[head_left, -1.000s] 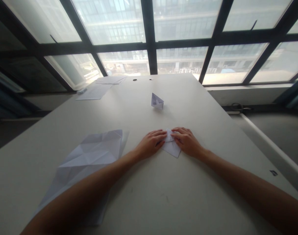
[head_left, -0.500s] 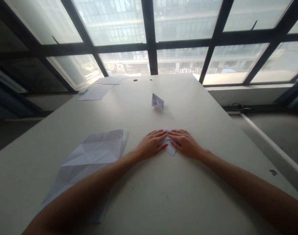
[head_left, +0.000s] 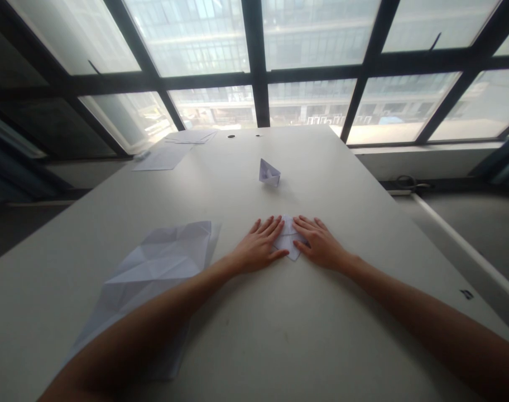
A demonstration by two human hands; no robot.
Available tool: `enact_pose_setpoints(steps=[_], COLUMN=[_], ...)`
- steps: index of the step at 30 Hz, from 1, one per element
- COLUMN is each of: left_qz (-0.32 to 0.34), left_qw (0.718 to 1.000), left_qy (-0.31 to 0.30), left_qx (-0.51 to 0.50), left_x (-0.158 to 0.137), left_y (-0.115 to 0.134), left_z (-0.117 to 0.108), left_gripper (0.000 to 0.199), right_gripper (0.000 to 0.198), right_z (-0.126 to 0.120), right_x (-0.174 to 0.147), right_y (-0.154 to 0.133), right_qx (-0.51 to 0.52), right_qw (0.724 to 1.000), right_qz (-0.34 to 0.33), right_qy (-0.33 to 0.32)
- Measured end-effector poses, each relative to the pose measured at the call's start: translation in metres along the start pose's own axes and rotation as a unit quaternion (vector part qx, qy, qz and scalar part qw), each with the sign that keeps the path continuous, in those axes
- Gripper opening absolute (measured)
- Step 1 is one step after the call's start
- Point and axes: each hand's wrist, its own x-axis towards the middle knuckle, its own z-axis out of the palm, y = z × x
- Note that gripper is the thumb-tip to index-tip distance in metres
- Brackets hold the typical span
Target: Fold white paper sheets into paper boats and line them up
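Observation:
A small folded piece of white paper (head_left: 287,241) lies flat on the white table (head_left: 338,318), one corner pointing toward me. My left hand (head_left: 260,245) rests palm down over its left side, fingers stretched out and thumb apart. On the right side my right hand (head_left: 318,241) lies the same way, fingers spread on the paper's edge. The middle of the folded paper shows between the hands, with a crease across it; its outer sides are hidden under the fingers. Beyond the hands stands a folded paper boat (head_left: 270,173).
A large creased sheet of paper (head_left: 158,254) lies to the left, partly under my left forearm. More flat sheets (head_left: 164,156) are at the table's far left corner. Windows (head_left: 313,33) with dark frames rise behind the table. A small dark mark (head_left: 466,294) is near the right edge.
My hands have moved slightly apart, so more of the folded paper shows between them. The fingers of my left hand have spread more. The paper has shifted slightly away from me.

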Motion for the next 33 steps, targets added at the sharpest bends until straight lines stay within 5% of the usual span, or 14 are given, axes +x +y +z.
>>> enact_pose_setpoints(steps=[8,16,28,33], left_qz=[-0.002,-0.002,0.040,-0.006], left_qw=[1.000,1.000,0.995,0.994], left_qy=[0.013,0.018,0.084,0.101], left_qx=[0.006,0.007,0.032,0.037], left_x=[0.000,0.001,-0.002,0.001], left_y=[0.000,-0.001,0.014,0.014], left_z=[0.000,0.001,-0.014,-0.015], left_gripper=[0.069,0.068,0.045,0.038], right_gripper=[0.051,0.035,0.022,0.019], right_z=[0.004,0.001,-0.003,-0.009], right_x=[-0.001,0.003,0.003,0.002], right_y=[0.001,0.004,-0.006,-0.009], right_qx=[-0.013,0.042,0.013,0.010], right_qw=[1.000,0.991,0.994,0.994], right_qz=[0.006,0.017,0.002,-0.005], right_qy=[0.024,0.127,0.108,0.108])
